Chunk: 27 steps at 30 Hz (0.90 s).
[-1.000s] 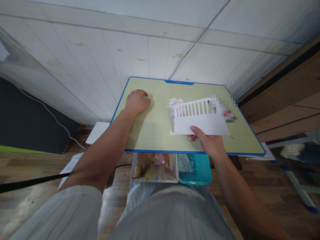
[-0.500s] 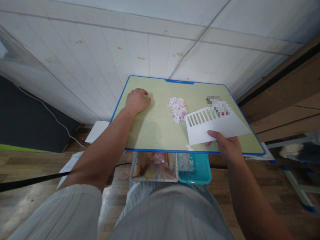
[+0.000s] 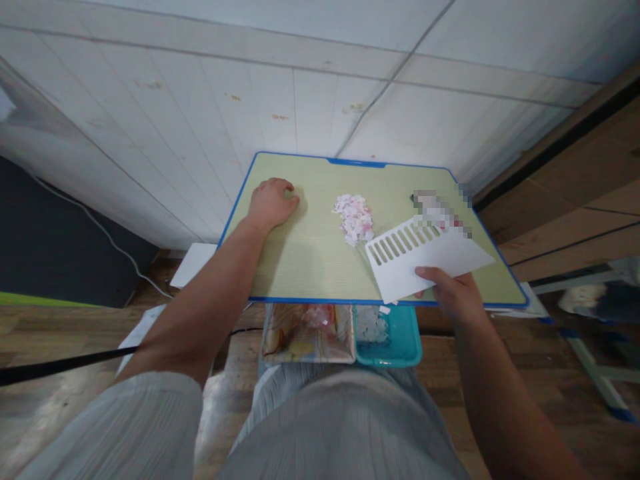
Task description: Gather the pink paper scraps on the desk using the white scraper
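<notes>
My right hand grips a white slotted card by its lower edge, thumb on top. The card's row of slots faces the far side of the table, and one corner reaches the front edge. Left of the card lies a pile of small pinkish-white scraps. My left hand rests on the left part of the yellow-green tabletop, fingers loosely bent and thumb apart, with nothing in it. A small white scrap is just past the front edge, over the teal bin holding whitish bits.
A blurred-out item lies behind the card. Beside the teal bin, below the table edge, is a patterned box with clear and reddish wrapping inside. A white panelled wall stands behind the table, with brown boards at right.
The slotted card has tilted and slid slightly left and toward me. A small scrap at the front edge has moved off it, over the teal bin. My left hand stays in place.
</notes>
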Motion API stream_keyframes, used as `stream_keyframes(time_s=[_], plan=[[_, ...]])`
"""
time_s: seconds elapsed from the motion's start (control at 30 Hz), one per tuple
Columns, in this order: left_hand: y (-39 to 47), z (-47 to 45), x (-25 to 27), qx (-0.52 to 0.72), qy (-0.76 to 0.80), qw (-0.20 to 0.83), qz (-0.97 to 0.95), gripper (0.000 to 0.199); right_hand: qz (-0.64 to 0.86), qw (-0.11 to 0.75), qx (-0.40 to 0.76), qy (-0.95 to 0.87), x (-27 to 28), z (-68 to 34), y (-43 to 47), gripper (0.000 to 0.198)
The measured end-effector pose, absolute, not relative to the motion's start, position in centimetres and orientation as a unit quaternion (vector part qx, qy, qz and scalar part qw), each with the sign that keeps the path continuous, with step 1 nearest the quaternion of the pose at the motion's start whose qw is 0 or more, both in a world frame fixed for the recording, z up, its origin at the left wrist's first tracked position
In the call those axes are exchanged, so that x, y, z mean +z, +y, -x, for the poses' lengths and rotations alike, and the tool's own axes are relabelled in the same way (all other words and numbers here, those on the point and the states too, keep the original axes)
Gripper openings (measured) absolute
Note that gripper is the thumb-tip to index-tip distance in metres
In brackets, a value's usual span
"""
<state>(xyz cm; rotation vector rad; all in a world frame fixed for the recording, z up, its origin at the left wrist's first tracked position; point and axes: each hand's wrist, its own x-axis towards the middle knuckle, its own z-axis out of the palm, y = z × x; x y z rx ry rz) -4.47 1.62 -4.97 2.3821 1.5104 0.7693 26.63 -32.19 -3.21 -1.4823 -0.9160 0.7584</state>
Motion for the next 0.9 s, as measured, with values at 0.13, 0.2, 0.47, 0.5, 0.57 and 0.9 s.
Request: stream_keyframes(time_s=[0.13, 0.2, 0.47, 0.5, 0.57, 0.9], plan=[[1.4, 4.4, -4.8, 0.252, 0.519, 0.107, -0.809, 0.043, 0.634, 0.597, 0.320, -0.374, -3.2, -26.6, -32.0, 0.031], [1.4, 4.5, -4.7, 0.249, 0.520, 0.111, -0.809, 0.043, 0.640, 0.614, 0.294, -0.357, -3.3, -26.5, -32.0, 0.029], [1.6, 4.6, -4.9, 0.257, 0.513, 0.117, -0.811, 0.041, 0.661, 0.606, 0.269, -0.351, -3.3, -27.5, -33.3, 0.031], [1.6, 4.6, -4.9, 0.254, 0.516, 0.118, -0.810, 0.042, 0.657, 0.612, 0.275, -0.344, -3.2, -27.6, -33.4, 0.031], [1.5, 4.5, -4.8, 0.248, 0.519, 0.119, -0.809, 0.043, 0.647, 0.626, 0.281, -0.333, -3.1, -27.6, -33.5, 0.032], [1.4, 4.4, -4.8, 0.237, 0.527, 0.094, -0.811, 0.043, 0.690, 0.597, 0.181, -0.367, -2.6, -25.9, -30.6, 0.044]])
